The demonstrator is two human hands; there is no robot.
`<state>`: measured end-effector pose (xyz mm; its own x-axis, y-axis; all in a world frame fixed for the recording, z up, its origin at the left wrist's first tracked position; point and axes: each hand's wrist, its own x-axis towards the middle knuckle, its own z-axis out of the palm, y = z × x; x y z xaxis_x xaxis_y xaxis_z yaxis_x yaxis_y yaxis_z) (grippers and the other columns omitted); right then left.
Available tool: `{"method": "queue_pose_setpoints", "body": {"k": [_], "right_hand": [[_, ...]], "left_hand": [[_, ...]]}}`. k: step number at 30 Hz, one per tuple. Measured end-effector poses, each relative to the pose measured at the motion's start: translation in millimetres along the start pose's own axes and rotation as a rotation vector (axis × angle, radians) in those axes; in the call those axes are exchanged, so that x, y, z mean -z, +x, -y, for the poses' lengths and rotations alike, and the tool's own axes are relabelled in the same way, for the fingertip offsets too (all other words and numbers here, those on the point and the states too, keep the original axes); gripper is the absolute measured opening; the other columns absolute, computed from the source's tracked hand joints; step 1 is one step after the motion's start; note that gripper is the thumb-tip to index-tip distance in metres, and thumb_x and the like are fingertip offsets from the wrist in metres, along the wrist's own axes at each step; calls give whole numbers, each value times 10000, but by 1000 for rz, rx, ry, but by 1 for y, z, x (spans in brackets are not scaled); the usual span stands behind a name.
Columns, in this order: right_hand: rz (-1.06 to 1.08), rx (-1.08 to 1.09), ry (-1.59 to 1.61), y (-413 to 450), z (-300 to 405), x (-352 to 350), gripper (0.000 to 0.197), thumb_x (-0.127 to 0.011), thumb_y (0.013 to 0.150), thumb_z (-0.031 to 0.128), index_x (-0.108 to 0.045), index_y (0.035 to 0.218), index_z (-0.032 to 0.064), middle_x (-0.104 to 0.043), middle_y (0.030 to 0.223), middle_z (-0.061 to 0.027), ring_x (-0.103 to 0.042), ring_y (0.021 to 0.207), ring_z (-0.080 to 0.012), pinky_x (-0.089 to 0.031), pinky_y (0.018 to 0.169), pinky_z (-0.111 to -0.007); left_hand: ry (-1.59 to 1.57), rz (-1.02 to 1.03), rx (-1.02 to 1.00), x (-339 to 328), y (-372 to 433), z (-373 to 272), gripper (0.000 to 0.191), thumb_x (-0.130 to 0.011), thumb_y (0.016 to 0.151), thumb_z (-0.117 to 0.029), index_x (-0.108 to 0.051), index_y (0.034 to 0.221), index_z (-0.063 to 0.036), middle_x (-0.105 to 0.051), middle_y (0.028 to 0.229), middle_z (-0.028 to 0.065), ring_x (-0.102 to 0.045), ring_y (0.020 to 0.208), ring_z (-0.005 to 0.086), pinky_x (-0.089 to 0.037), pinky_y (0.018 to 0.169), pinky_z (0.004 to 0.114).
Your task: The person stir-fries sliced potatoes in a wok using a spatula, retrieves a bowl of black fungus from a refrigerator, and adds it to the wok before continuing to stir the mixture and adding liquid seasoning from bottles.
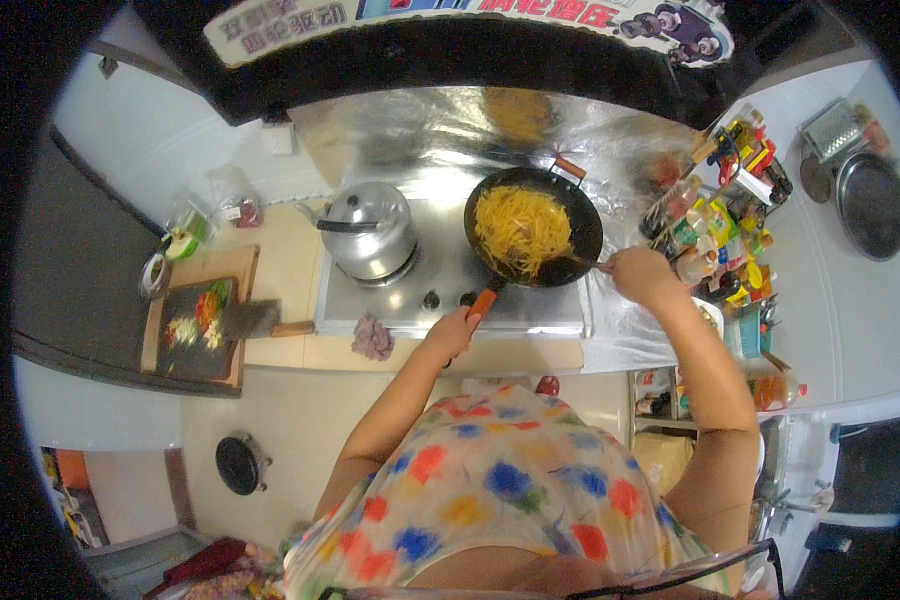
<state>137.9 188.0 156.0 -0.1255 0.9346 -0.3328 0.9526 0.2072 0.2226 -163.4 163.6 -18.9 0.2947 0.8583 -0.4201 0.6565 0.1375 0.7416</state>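
A black wok (586, 225) sits over the right side of the stainless steel gas stove (450, 259), holding thin yellow shreds of food (523, 225). My left hand (450, 335) grips the wok's orange-brown handle (483, 304) at the near side. In my right hand (641, 276) is a spatula (589, 262), or a similar metal utensil; its far end is down among the shreds, so its shape is hidden. On the left side of the stove stands a metal kettle (371, 229) with a black handle.
Left on the counter lie a cutting board (195, 352) with chopped vegetables, a cleaver (259, 319) and a cut green vegetable (182, 246). A crumpled cloth (373, 337) lies at the stove's front edge. Seasoning bottles (697, 262) crowd the right. A range hood (450, 64) hangs beyond the stove.
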Motion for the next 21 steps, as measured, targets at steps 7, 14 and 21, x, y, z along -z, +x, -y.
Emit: {"method": "queue_pose_setpoints", "body": {"k": [7,14,21], "right_hand": [[-279,20,307,52,-40,-34,375,-508,855,375,-648,888,29,-637,752,-180,-625,692,-318,-483,625,-411],[154,-172,384,57,-65,42,457,-543,835,351,-600,688,-77,-593,598,-165,-570,434,-231,-474,449,-369],[79,-270,819,109,-57,-30,489,-541,858,368,-565,611,-52,-554,496,-108,-505,354,-177,-429,343,-306]], "left_hand": [[68,-12,-49,-1,6,2,333,-404,919,-347,-500,953,-30,-574,634,97,-567,505,236,-440,496,370],[29,-13,-13,2,0,-3,339,-412,916,-350,-515,1013,-42,-566,644,80,-557,508,213,-440,507,355],[-29,-41,-17,-2,-1,-2,345,-418,914,-351,-506,1034,-40,-567,653,84,-554,504,200,-439,487,340]]}}
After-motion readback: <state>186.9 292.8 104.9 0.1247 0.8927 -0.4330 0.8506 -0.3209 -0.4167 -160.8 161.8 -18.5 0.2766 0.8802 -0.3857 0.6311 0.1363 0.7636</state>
